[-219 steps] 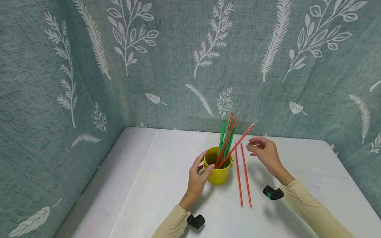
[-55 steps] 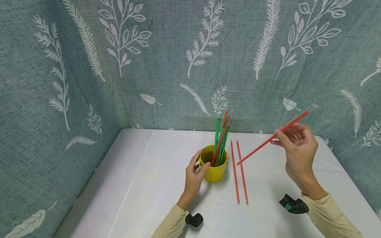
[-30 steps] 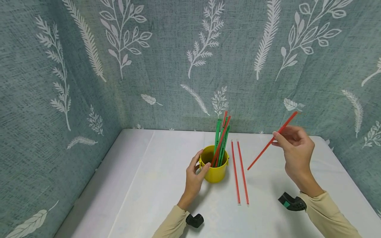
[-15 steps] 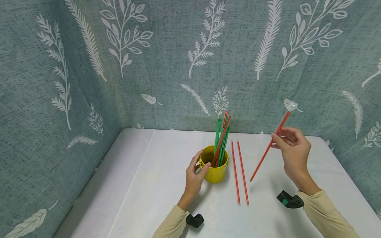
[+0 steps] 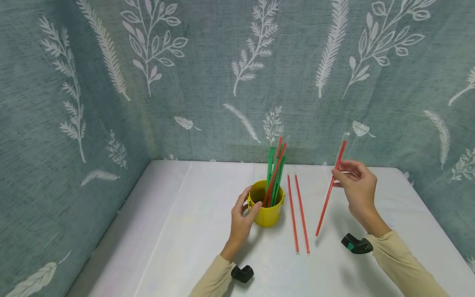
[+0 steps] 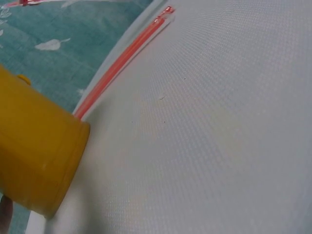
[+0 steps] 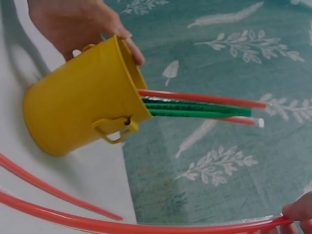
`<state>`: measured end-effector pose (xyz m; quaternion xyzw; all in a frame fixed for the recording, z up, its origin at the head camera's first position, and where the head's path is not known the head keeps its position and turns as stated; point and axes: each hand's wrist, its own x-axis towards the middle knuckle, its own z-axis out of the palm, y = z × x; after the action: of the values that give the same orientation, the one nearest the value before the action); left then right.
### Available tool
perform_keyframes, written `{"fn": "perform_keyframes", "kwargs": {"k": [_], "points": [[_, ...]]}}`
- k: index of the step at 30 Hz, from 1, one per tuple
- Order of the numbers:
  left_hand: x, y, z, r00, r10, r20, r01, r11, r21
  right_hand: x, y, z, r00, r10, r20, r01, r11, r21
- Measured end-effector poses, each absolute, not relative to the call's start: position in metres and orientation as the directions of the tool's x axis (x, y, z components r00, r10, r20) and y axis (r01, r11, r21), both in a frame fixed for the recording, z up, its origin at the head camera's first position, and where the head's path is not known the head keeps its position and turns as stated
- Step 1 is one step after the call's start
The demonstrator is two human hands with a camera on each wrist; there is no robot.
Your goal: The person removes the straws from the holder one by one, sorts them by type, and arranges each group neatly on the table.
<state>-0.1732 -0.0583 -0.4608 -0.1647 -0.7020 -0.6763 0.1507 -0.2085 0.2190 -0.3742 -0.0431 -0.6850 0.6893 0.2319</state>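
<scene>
My left hand (image 5: 243, 220) holds the rim of a small yellow bucket (image 5: 268, 218), thumb and fingers on its left side. The bucket stands upright with several green wrapped straws (image 5: 270, 163) and red straws (image 5: 276, 173) leaning to the right in it. To the right, my right hand (image 5: 358, 187) pinches a red straw (image 5: 327, 202) in a clear wrapper between thumb and fingers. That straw is steeply tilted, its lower end near the tabletop. Two red straws (image 5: 292, 214) lie side by side between the bucket and the held straw. In the right wrist view the held straw (image 7: 146, 228) crosses the bottom.
A white-covered table (image 5: 193, 231) reaches back to a leaf-patterned grey-green cloth (image 5: 215, 82) hung behind and at both sides. A black wrist camera (image 5: 243, 274) sits on the left sleeve and another black camera (image 5: 357, 244) on the right.
My right hand has drawn one red straw out of the bucket and carried it right. Lately it moves back left, the straw turning steeper and its lower end dropping. My left hand stays.
</scene>
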Motion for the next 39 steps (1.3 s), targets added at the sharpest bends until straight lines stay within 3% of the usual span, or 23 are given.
{"fn": "perform_keyframes", "kwargs": {"k": [8,17,22,32,39], "points": [[-0.175,-0.059,-0.461,-0.899,0.019,0.438,0.439,0.036,0.898,-0.218,0.218,-0.387,-0.926,0.324,0.195,-0.142,0.181,-0.973],[-0.175,-0.058,-0.461,-0.899,0.016,0.437,0.437,0.037,0.899,-0.276,0.260,-0.483,-0.954,0.254,0.161,-0.133,0.124,-0.983],[-0.175,-0.057,-0.460,-0.895,0.017,0.445,0.445,0.037,0.895,-0.294,0.266,-0.521,-0.947,0.272,0.169,-0.103,0.239,-0.965],[-0.174,-0.058,-0.461,-0.895,0.018,0.446,0.447,0.038,0.894,-0.241,0.220,-0.439,-0.975,0.218,0.046,0.011,0.256,-0.967],[-0.175,-0.058,-0.462,-0.894,0.015,0.448,0.448,0.039,0.893,-0.243,0.217,-0.441,-0.985,0.170,-0.005,0.057,0.305,-0.951]]}}
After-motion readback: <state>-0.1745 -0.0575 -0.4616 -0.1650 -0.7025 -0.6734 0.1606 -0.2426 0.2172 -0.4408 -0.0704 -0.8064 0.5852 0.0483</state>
